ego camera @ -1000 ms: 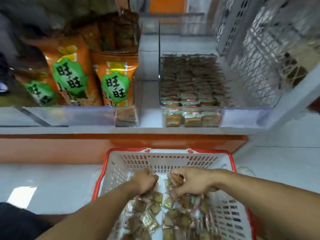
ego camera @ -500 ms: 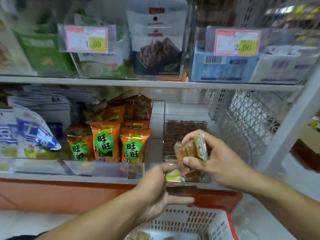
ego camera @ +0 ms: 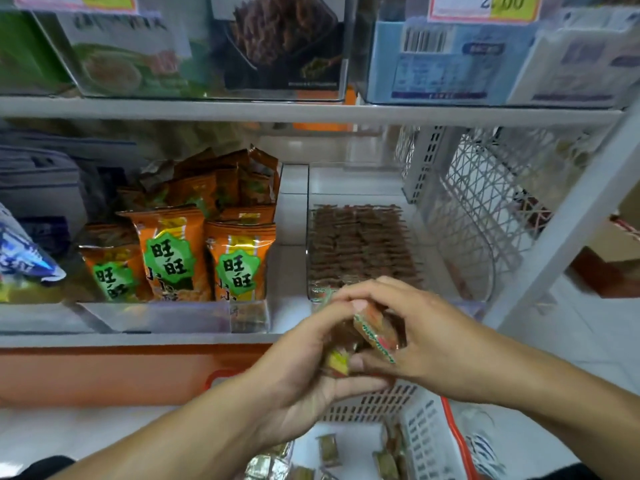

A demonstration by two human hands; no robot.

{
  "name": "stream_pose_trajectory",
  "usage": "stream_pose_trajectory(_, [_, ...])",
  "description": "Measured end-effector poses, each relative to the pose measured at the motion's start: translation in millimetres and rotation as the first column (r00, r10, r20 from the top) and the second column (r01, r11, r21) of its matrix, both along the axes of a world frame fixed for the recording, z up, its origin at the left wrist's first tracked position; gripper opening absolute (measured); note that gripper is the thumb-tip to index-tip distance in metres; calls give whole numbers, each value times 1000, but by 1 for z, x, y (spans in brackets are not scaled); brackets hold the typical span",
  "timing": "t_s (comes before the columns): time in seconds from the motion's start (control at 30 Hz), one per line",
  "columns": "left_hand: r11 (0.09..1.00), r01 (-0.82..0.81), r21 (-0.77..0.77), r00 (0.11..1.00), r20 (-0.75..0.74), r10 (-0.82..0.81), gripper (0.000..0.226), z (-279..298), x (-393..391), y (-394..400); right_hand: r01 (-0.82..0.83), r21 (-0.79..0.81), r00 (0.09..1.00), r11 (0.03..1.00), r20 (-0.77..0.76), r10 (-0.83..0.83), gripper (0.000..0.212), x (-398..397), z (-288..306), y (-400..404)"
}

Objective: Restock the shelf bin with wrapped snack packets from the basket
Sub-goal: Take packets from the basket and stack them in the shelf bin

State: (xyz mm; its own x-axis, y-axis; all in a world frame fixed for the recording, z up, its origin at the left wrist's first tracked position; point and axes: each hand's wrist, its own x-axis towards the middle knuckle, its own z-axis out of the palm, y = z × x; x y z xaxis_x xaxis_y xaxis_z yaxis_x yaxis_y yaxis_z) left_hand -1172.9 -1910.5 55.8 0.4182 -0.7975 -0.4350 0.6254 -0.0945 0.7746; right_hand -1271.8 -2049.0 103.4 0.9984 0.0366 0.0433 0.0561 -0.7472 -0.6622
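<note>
— Where's the bin from the hands?
— The clear shelf bin sits just beyond and above them, its long axis running away into the shelf.
— And the grip?
— The left hand and right hand both curl round a cluster of snack packets (right nearer the bin). The basket lies below.
</note>
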Motion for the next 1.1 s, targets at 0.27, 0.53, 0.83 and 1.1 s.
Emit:
stream_pose_trajectory(0.27, [985, -80, -150, 967, -253, 40, 36, 5, -1, 18, 68, 58, 994, 996, 83, -73, 52, -4, -2, -11])
stream_pose_trajectory(0.53, [976, -166, -143, 956, -267, 123, 57, 15, -3, 20, 209, 28, 962, 977, 173, -211, 48, -9, -6, -5])
stream_pose_trajectory(0.83, [983, -181, -34, 983, -18, 180, 80, 13, -13, 19, 160, 0, 979, 987, 131, -159, 54, -14, -8, -1])
stream_pose_trajectory(1.1, [994, -91, -63, 971, -229, 75, 36, 20, -2, 24, 23, 47, 993, 999, 115, -28, 48, -17, -3, -24])
